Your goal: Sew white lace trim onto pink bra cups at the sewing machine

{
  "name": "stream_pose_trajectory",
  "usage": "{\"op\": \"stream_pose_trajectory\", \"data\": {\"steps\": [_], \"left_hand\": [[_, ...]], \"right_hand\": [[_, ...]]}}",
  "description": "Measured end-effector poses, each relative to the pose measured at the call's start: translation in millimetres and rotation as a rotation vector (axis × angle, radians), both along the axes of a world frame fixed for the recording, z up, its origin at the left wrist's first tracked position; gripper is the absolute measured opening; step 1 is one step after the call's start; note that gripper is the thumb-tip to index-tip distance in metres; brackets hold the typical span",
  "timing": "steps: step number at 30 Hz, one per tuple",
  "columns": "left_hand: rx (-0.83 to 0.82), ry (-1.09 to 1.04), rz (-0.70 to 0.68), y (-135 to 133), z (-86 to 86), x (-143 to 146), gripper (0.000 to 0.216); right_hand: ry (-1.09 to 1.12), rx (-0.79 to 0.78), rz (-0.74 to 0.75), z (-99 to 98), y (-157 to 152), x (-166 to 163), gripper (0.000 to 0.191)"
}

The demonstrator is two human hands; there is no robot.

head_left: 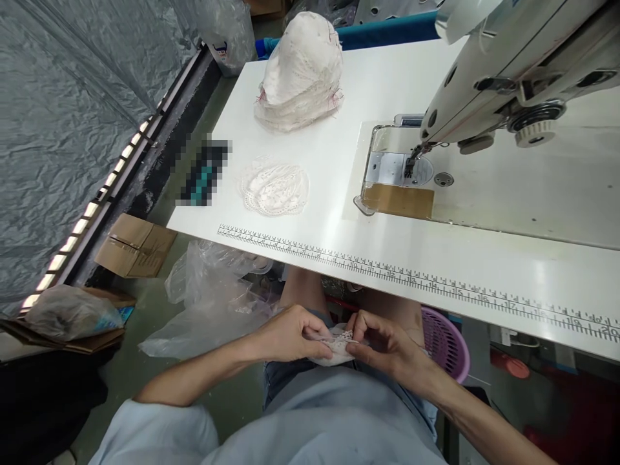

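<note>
Over my lap, my left hand (pixel 303 337) and my right hand (pixel 382 342) pinch a small piece of white lace fabric (pixel 340 352) between thumbs and fingers. The cloth is bunched, and its full shape is partly covered by my fingers. Beyond my hands, a flat white lace piece (pixel 276 188) lies on the sewing table (pixel 324 226). Farther back stands a rounded stack of white lace pieces (pixel 303 64) with reddish threads at its edges. The sewing machine (pixel 504 84) is at the right, its presser foot (pixel 411 165) above the metal plate, and neither hand touches it.
A printed ruler (pixel 411 278) runs along the table's front edge, between me and the machine. Below the table are clear plastic bags (pixel 213 310) at left and a purple basket (pixel 445 342) at right. A cardboard box (pixel 135 245) sits on the floor by the wall.
</note>
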State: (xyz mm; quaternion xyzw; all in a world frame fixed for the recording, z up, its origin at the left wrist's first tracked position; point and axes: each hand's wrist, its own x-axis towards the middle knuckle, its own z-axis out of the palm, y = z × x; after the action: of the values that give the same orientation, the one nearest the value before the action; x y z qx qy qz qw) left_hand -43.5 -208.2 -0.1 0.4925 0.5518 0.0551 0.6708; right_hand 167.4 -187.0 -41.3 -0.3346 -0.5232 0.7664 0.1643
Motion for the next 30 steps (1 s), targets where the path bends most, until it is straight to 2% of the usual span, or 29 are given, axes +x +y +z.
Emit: {"op": "stream_pose_trajectory", "data": {"steps": [6, 13, 23, 30], "left_hand": [[-0.006, -0.043, 0.015, -1.8, -2.8, -1.4, 0.023], [-0.024, -0.068, -0.009, -3.3, 0.1, -1.5, 0.015], [-0.079, -0.147, -0.026, -5.0, -0.6, -2.7, 0.018], [-0.056, -0.145, -0.024, -4.3, -2.5, -0.9, 0.015]], "right_hand": [[-0.025, -0.08, 0.01, 6.8, 1.9, -3.0, 0.032], [-0.042, -0.199, 0.143, 4.1, 2.8, -1.1, 0.033], [0.052, -0.358, 0.148, 3.3, -0.2, -0.4, 0.028], [0.046, -0.406, 0.136, 2.1, -1.4, -0.4, 0.035]]}}
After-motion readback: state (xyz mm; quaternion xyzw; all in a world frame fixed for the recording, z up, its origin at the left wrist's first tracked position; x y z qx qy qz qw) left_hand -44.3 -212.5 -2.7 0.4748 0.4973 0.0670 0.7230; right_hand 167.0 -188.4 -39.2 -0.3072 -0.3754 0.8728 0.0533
